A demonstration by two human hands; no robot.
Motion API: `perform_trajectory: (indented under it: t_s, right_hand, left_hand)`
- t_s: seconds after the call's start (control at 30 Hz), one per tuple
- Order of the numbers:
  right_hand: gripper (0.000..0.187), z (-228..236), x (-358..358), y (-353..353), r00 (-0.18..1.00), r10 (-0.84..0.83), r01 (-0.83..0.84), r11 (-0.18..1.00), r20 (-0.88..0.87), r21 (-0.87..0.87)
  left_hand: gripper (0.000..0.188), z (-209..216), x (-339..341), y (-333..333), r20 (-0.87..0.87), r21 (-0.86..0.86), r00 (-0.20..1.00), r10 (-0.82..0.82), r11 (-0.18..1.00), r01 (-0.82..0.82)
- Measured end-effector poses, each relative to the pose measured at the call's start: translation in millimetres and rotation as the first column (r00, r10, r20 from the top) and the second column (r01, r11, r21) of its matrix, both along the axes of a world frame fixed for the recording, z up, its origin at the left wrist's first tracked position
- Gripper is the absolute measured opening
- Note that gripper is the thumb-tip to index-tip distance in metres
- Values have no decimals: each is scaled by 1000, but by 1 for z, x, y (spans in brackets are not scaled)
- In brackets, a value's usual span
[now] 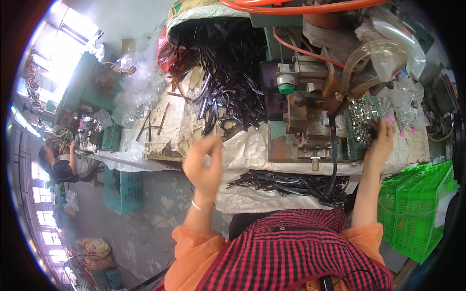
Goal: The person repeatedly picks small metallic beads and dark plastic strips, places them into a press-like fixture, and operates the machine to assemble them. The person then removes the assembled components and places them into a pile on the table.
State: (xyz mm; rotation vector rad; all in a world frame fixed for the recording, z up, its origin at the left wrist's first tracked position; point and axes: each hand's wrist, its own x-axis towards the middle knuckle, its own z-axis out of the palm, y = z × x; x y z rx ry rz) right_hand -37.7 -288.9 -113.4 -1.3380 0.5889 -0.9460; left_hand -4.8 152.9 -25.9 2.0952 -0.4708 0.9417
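My left hand (203,162) is raised at the table's front edge, just below a heap of dark metal strips (233,72). Its fingers are curled in toward the thumb, and whatever they may hold is too small to make out. My right hand (380,143) is at the right side of a green bench machine (310,114), its fingers bent over a pile of small shiny metal pieces (361,119). Something dark (374,127) shows at those fingertips; its kind is unclear. A long dark strip (333,150) hangs down at the front of the machine between my hands.
More dark strips (296,185) lie on a cloth across my lap. Green plastic crates (412,208) stand at the right; a teal basket (124,191) sits on the floor at the left. Orange hoses (310,7) cross overhead. Another person (73,165) works at a machine far left.
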Motion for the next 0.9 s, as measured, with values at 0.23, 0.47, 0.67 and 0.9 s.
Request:
perform_trajectory:
  t_s: [0.23, 0.47, 0.67, 0.9]
  right_hand:
    - [23, 32, 27, 39, 984, 175, -173, 983, 25, -62]
    - [19, 30, -19, 25, 975, 113, -151, 969, -192, -198]
    - [24, 67, -53, 45, 933, 257, -333, 881, -251, -337]
    - [32, 100, 16, 103, 859, 501, -506, 794, -107, -338]
  left_hand:
    - [11, 1, 89, -8, -82, 231, 997, -6, 973, 24]
    - [24, -98, 207, 15, -79, 594, 985, 155, 800, -78]
    - [21, -81, 171, -1, -195, 449, 981, -7, 889, 95]
    - [17, -31, 110, -46, 42, 360, 999, -10, 933, -5]
